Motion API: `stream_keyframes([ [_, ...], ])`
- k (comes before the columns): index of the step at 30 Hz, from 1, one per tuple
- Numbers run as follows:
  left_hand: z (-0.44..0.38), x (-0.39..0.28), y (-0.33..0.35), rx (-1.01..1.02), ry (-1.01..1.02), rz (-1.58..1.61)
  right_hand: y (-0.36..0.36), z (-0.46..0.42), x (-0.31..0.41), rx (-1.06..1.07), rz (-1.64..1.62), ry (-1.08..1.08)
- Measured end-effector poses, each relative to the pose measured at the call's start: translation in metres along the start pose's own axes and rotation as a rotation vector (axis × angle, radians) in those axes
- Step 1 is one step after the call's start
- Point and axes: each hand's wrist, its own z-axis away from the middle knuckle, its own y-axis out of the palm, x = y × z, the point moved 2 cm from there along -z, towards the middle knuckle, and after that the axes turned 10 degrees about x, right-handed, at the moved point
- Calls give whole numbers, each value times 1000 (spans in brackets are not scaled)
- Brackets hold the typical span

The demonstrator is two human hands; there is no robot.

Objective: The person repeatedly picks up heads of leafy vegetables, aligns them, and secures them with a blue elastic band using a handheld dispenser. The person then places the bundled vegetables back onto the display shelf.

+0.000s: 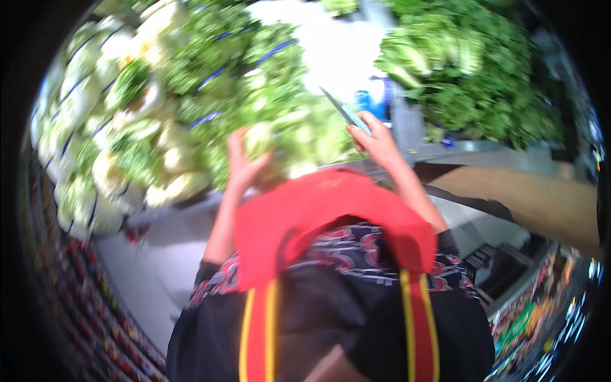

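Note:
My right hand [374, 135] grips a knife [341, 106] by its patterned light-blue part, with the dark blade pointing up and left. To the left, my left hand [243, 162] is curled around the pale base of a leafy green vegetable [259, 137], blurred by motion. Its leaves merge with the greens [310, 138] between my hands, so its outline cannot be made out. Just beyond the knife stands a blue and white container [377, 99].
Napa cabbages [79, 95] with blue bands are piled at left, next to banded leafy greens [210, 71]. More greens [496, 95] and romaine-like heads [415, 55] lie at right. A cardboard box [515, 191] sits near my right arm. Shelves of packaged goods [530, 320] show lower right.

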Motion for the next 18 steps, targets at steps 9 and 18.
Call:
stream_keyframes([
  [9,0,-3,-27,-33,-191,710,-126,62,-97,-780,670,144],
  [18,5,-6,-39,82,-219,769,-129,10,-130,-807,1170,70],
])
